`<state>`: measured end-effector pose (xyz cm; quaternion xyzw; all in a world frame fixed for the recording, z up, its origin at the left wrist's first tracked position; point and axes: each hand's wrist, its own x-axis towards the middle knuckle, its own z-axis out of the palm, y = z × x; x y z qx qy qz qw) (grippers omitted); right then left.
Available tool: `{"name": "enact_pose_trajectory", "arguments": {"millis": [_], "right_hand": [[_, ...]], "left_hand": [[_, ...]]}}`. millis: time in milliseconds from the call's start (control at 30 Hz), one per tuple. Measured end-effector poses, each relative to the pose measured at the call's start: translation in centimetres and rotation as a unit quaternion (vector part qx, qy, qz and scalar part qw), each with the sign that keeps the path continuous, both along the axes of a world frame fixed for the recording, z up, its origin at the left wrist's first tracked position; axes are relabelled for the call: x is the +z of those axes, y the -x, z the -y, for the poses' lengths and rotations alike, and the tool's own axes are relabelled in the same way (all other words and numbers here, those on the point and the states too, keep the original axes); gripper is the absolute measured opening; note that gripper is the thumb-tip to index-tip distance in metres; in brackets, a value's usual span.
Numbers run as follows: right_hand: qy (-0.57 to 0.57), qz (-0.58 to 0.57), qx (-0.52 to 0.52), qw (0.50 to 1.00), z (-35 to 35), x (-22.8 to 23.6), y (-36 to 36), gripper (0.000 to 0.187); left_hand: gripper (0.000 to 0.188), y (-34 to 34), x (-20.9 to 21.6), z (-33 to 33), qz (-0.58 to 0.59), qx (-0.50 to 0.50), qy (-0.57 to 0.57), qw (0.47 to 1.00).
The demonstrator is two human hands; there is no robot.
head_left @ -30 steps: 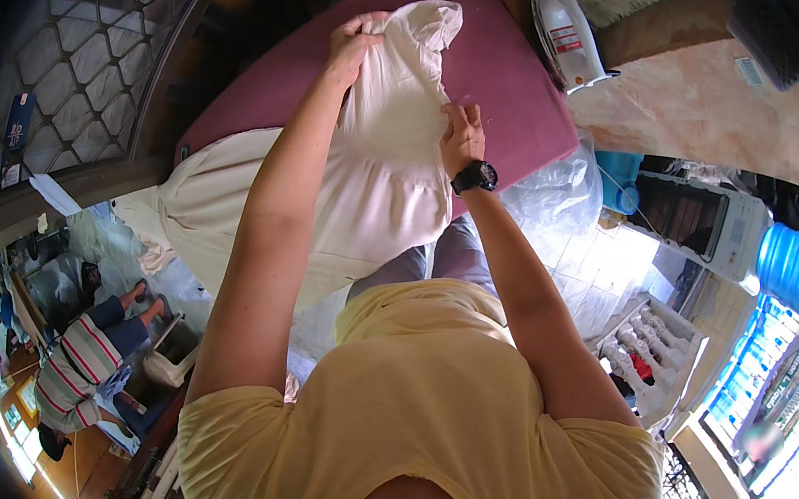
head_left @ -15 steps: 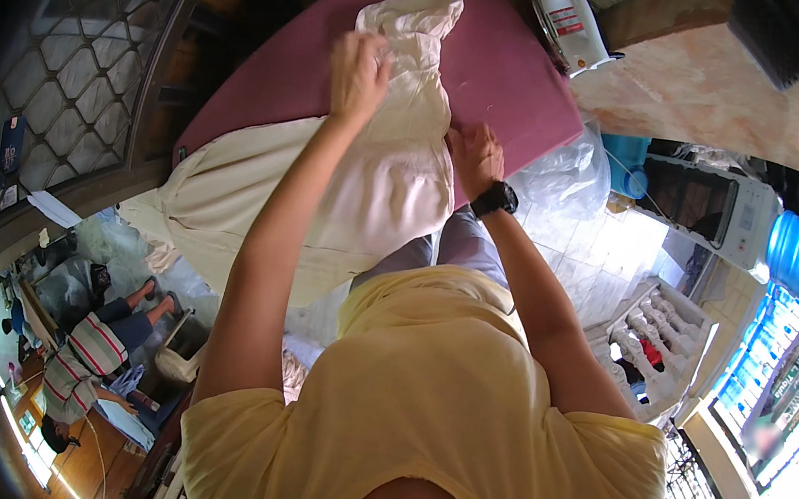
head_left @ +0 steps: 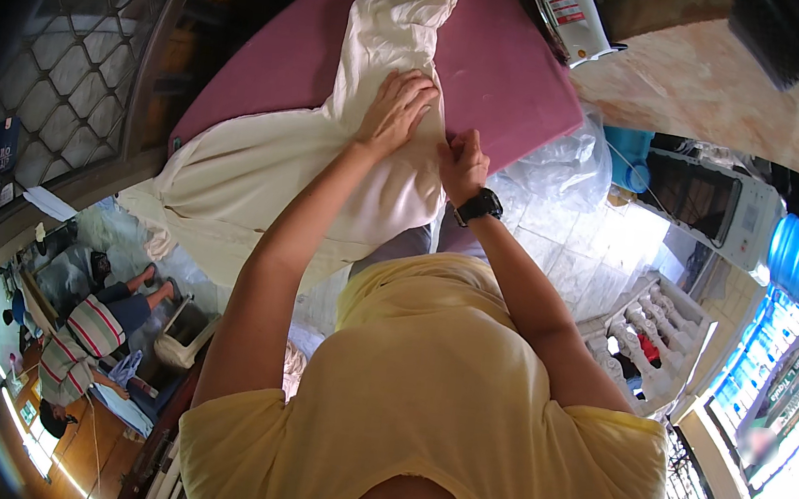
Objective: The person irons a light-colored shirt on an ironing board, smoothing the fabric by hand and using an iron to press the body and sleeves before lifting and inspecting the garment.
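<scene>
A cream garment (head_left: 271, 173) lies over a maroon ironing board (head_left: 505, 76). Its narrow, sleeve-like part reaches toward the far end, while the wide part drapes over the near edge. My left hand (head_left: 397, 111) rests flat on the narrow part with its fingers stretched out. At the garment's right edge, my right hand (head_left: 464, 166), below a black watch, has its fingers curled in and appears to pinch the cloth. The exact grip is partly hidden by the fingers.
A white iron (head_left: 568, 19) stands at the board's far right. Clear plastic (head_left: 564, 165) hangs beside the right edge. A metal lattice (head_left: 70, 49) borders the left. At the lower left, another person (head_left: 89, 334) in a striped shirt works at a table.
My left hand has come down from above the cloth and nearer to me, now lying flat on it. My right hand's fingers have curled at the garment's edge. The sleeve-like part lies spread wider.
</scene>
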<state>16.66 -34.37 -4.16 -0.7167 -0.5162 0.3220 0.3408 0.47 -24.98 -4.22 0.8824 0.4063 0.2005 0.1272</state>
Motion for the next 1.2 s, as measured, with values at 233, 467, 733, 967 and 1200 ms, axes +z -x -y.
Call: {"name": "enact_pose_trajectory", "arguments": {"millis": [233, 467, 733, 967, 1200], "right_hand": [[-0.148, 0.144, 0.014, 0.978, -8.1, 0.5, 1.1, 0.016], [-0.085, -0.026, 0.014, 0.996, -9.8, -0.9, 1.3, 0.020], [-0.037, 0.021, -0.019, 0.999, -10.6, 0.7, 0.6, 0.020], [-0.030, 0.042, -0.035, 0.998, -9.7, -0.1, 0.1, 0.022], [0.037, -0.024, 0.009, 0.999, -10.0, 0.0, -1.4, 0.020]], "left_hand": [[0.030, -0.4, 0.6, 0.3, 0.078, 0.026, -0.004, 0.997], [0.024, -0.2, 0.8, 0.4, 0.096, 0.027, 0.011, 0.995], [0.034, -0.4, 1.0, 0.4, 0.034, 0.038, 0.012, 0.999], [0.045, -0.9, 1.4, 0.8, -0.042, 0.054, -0.032, 0.997], [0.047, -0.6, 0.6, 0.7, -0.057, 0.064, -0.023, 0.996]]}}
